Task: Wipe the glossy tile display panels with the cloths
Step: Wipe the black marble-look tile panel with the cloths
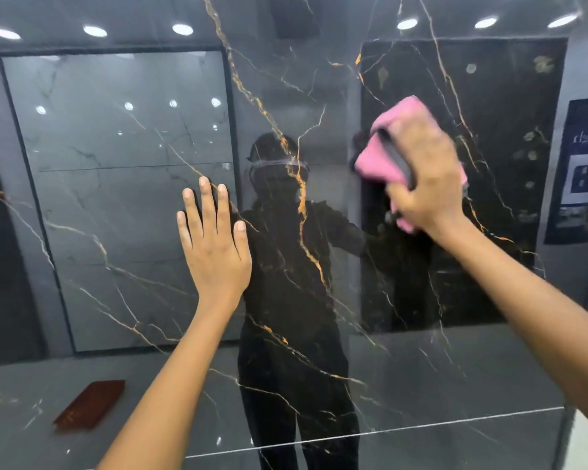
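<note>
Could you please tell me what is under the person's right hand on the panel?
The right hand grips a bunched pink cloth against the glossy tile panel. The hand covers the cloth's middle and the tile behind it.

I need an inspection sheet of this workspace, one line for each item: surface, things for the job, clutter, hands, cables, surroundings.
Surface: glossy black tile panel with orange and white veins, strongly reflective.
Job's things: pink cloth against the panel; a dark object is held with it, unclear what.
Clutter: nothing seen.
Hands: left hand flat on the panel, fingers straight; right hand grips the cloth.
Cables: nothing seen.
Surroundings: only reflections: ceiling lights, other panels, a brown board, the person.
</note>
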The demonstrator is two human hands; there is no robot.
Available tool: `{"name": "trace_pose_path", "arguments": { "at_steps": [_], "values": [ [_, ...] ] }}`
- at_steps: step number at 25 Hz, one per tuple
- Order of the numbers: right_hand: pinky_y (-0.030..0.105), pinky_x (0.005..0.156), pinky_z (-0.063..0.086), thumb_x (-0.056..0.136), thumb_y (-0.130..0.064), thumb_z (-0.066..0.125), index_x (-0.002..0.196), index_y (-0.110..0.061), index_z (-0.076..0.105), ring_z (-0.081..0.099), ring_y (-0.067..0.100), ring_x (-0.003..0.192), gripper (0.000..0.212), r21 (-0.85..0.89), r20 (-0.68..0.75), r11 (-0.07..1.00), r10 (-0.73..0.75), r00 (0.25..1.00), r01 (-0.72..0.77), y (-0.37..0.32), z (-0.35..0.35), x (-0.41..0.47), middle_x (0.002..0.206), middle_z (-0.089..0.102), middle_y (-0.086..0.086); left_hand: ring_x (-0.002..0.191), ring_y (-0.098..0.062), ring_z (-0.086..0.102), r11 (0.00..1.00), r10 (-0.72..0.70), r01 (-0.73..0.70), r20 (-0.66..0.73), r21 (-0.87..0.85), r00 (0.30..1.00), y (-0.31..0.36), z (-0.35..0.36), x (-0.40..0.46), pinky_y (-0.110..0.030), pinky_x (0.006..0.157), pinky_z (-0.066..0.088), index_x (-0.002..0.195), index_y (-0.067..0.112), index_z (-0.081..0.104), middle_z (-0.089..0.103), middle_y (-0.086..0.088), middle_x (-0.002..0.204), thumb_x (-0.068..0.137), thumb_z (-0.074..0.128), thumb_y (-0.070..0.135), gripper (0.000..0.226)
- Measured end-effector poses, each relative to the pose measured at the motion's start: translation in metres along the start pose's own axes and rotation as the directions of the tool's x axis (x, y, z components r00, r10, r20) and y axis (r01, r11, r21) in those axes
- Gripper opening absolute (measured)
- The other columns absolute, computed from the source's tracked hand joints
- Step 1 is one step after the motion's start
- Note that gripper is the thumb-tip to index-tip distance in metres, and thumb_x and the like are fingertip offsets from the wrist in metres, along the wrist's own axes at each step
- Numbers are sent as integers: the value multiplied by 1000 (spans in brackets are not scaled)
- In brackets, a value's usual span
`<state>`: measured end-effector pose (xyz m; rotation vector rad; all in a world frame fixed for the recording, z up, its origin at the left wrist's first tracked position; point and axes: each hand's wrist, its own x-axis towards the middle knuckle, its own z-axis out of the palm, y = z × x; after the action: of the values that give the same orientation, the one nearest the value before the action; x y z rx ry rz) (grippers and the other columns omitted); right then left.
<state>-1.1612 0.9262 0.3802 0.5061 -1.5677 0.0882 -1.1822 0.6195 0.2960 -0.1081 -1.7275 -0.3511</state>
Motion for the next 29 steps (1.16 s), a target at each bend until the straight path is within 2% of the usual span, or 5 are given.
{"name": "trace_pose_path", "arguments": {
  "at_steps": [8,13,16,21,29],
  "values": [
    [37,123,7,69,-26,61,150,-13,28,20,19,148,88,265,519,770,-621,587,581,-118,29,-182,156,31,7,150,-31,9,996,67,-63,58,-62,996,-3,-10,-3,-46,121,6,155,14,24,16,-9,163,102,35,25,55],
    [35,111,32,69,-15,60,135,-6,51,45,33,128,67,-9,63,995,-101,993,102,-14,-7,-57,133,56,22,151,-30,4,994,-106,108,131,-13,986,-31,-14,-103,-49,120,4,155,16,23,8,-3,164,101,35,28,56],
    [42,112,32,70,-17,56,136,-1,52,44,37,132,67,21,-29,983,185,982,-185,-28,7,-78,138,52,23,150,-33,3,992,-124,122,150,17,981,-38,-1,-139,-48,120,0,155,13,15,4,-3,163,100,32,28,59],
    [38,121,15,70,-25,50,145,-14,37,16,18,149,77,228,539,793,-586,605,566,-118,20,-247,146,46,6,147,-37,8,994,-113,112,89,15,990,-40,10,-142,-43,120,-6,154,11,18,19,-11,160,99,32,26,59],
    [48,117,22,70,-12,62,137,-8,52,35,36,138,69,114,-18,987,118,993,-116,-97,42,-64,144,48,15,151,-27,-2,997,-77,76,34,32,996,-45,15,-145,-43,121,-5,155,13,18,21,-12,159,100,32,27,58]
  ]
}}
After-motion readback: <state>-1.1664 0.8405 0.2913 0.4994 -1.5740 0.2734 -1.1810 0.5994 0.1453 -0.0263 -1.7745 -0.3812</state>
